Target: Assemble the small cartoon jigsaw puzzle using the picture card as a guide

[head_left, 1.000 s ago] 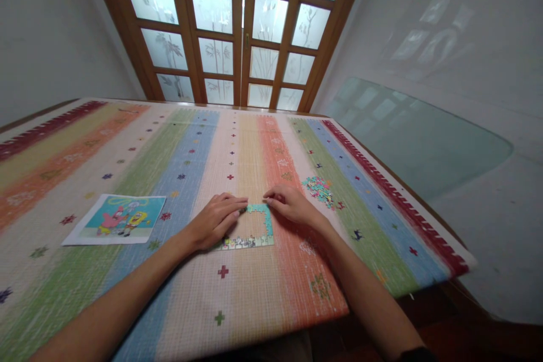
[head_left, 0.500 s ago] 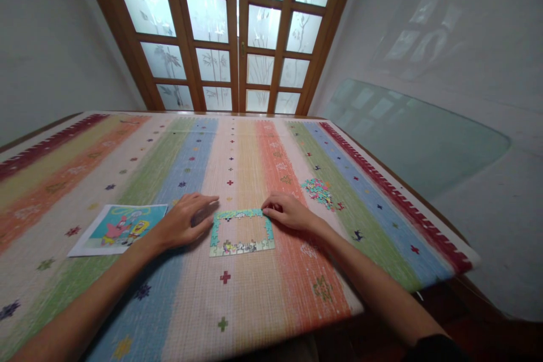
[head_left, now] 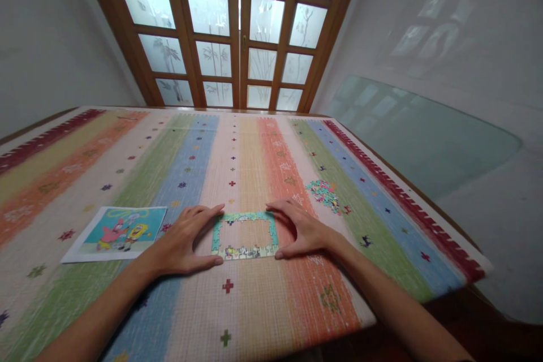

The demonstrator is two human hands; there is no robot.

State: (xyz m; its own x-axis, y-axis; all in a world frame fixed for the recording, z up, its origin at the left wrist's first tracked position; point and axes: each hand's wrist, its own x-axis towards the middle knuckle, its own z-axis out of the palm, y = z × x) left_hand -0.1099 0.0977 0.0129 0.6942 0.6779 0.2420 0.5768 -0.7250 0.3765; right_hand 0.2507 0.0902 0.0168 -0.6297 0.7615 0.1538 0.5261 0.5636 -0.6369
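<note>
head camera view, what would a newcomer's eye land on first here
Probably the hollow jigsaw border lying between the left hand and the right hand, near the middle of the boldly striped tablecloth. Next, the bright cartoon printout to the left and the small heap of loose pieces beyond the right hand. Behind everything, glass-paned wooden doors glow at the table's far end.

Paper picture (head_left: 123,231); woven-looking tablecloth (head_left: 254,300); wooden doors (head_left: 235,39).
</note>
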